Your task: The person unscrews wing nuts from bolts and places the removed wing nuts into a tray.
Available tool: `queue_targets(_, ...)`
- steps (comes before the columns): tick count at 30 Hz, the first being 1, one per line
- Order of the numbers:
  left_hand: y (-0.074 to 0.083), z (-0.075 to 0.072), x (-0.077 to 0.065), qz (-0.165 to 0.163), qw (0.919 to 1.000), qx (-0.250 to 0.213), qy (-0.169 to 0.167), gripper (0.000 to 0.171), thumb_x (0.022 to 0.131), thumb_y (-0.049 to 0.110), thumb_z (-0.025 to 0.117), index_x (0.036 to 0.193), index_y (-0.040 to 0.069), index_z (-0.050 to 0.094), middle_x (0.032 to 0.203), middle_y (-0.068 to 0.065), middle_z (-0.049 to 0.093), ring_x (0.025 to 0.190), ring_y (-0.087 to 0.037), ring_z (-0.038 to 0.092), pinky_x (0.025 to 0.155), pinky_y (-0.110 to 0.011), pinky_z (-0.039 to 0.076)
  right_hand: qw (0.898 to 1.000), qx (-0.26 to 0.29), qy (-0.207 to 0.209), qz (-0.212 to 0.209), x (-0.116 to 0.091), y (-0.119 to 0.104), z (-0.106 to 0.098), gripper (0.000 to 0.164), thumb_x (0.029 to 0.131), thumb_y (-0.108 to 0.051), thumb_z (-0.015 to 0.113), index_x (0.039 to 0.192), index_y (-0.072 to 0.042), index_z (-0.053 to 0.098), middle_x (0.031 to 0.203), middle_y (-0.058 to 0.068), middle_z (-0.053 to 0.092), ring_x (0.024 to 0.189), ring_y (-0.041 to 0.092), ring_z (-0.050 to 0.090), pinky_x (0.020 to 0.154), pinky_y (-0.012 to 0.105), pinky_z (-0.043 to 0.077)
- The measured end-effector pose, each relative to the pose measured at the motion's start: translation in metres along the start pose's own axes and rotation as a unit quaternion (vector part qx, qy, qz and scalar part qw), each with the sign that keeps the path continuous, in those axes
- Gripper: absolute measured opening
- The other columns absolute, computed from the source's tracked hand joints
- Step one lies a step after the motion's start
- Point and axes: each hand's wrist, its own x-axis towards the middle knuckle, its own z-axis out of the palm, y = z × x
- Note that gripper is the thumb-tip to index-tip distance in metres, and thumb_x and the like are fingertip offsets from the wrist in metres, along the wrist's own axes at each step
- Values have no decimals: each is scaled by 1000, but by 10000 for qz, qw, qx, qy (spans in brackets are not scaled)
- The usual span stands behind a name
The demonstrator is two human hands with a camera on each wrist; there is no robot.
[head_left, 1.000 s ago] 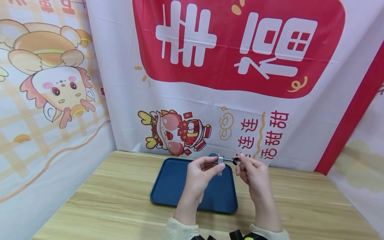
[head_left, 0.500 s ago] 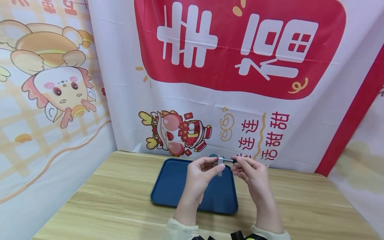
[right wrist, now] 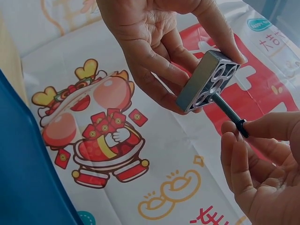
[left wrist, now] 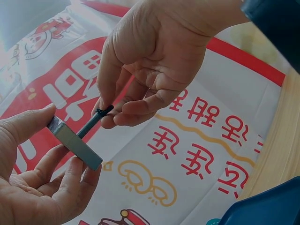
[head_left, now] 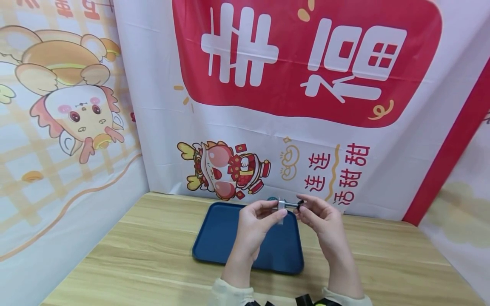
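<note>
My left hand (head_left: pixel 252 225) grips a small silver metal block (right wrist: pixel 208 82) by its edges, thumb on one side and fingers on the other. Round recesses show on the block's face in the right wrist view. A threaded bolt (right wrist: pixel 227 108) stands out from the middle of that face, pointing toward my right hand (head_left: pixel 325 219). At its outer end is a small black head (left wrist: pixel 104 111), pinched between my right thumb and fingers. Both hands hold these parts raised, overlapping the far right part of the blue tray (head_left: pixel 237 242) in the head view.
The tray lies on a light wood-grain table (head_left: pixel 134 250). Behind it hangs a white cloth (head_left: pixel 160 127) with a red panel and cartoon prints, reaching down to the table's back edge. Another printed cloth (head_left: pixel 76 178) closes off the left side.
The right fingers have shifted round the black head, the thumb now lower and the index finger above. The left hand and the block stay nearly still.
</note>
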Motion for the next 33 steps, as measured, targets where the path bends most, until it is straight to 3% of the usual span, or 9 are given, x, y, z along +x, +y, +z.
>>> queue_targets(6, 0, 0, 1, 7, 10000, -24, -9, 35, 88, 18, 77, 118, 2, 69, 113, -13, 70, 98, -15, 66, 93, -29, 56, 9998, -99, -52, -134, 0, 2, -1, 38, 97, -8, 63, 131, 7, 57, 88, -2, 69, 83, 8, 68, 81, 23, 58)
queue_targets(11, 0, 0, 0, 3, 10000, -27, -15, 35, 88, 18, 77, 118, 1, 69, 113, -13, 70, 98, -15, 66, 94, -29, 56, 9998, -161, 138, 70, -1, -1, 0, 35, 99, -15, 61, 129, 3, 60, 90, -6, 69, 84, 8, 67, 83, 24, 58)
queue_targets(15, 0, 0, 1, 0, 10000, -68, -2, 35, 87, 17, 77, 117, 0, 69, 111, -13, 70, 96, -15, 66, 92, -28, 57, 9959, 106, 765, 461, -1, -5, -1, 19, 101, -20, 58, 108, -13, 74, 80, -9, 68, 76, 7, 62, 72, 20, 54)
queue_targets(19, -1, 0, 1, 5, 10000, -91, 11, 35, 87, 16, 78, 116, 0, 70, 110, -14, 70, 94, -14, 67, 90, -28, 57, 9900, 498, 1135, 677, -2, -8, -1, 27, 103, -20, 55, 88, -21, 77, 67, -5, 61, 65, 7, 55, 57, 17, 44)
queue_targets(27, -2, -1, 2, 21, 10000, -68, -9, 35, 87, 17, 77, 117, 0, 69, 111, -14, 70, 95, -14, 66, 91, -28, 57, 9931, 407, 817, 739, -4, -10, 2, 26, 102, -28, 55, 93, -17, 77, 59, -3, 61, 50, 8, 46, 48, 17, 34)
queue_targets(33, -2, -1, 2, 24, 10000, -54, -8, 35, 87, 18, 78, 117, 0, 69, 111, -14, 70, 96, -14, 66, 91, -28, 57, 9926, 439, 786, 818, -4, -8, 5, 25, 102, -28, 56, 89, -17, 74, 60, -2, 66, 49, 8, 48, 48, 17, 40)
